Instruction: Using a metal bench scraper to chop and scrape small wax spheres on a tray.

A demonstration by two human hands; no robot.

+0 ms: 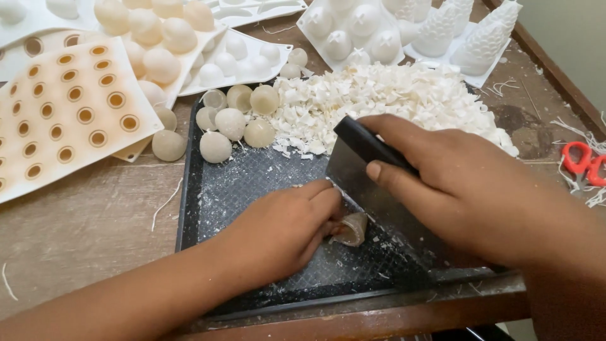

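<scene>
Wax piece (351,228) (mostly hidden), left hand (284,230), scraper (363,165), right hand (461,189)

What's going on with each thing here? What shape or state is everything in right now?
Left hand: fingers pinning a wax piece.
Wax piece: partly cut, lying on the tray.
Right hand: gripping the scraper.
Scraper: blade upright, edge down beside the piece.
Wax shavings: heaped at the tray's far end.
Wax balls: whole, clustered loose.
Black tray: dusted with crumbs.
Scissors: lying on the table, partly out of view.
</scene>
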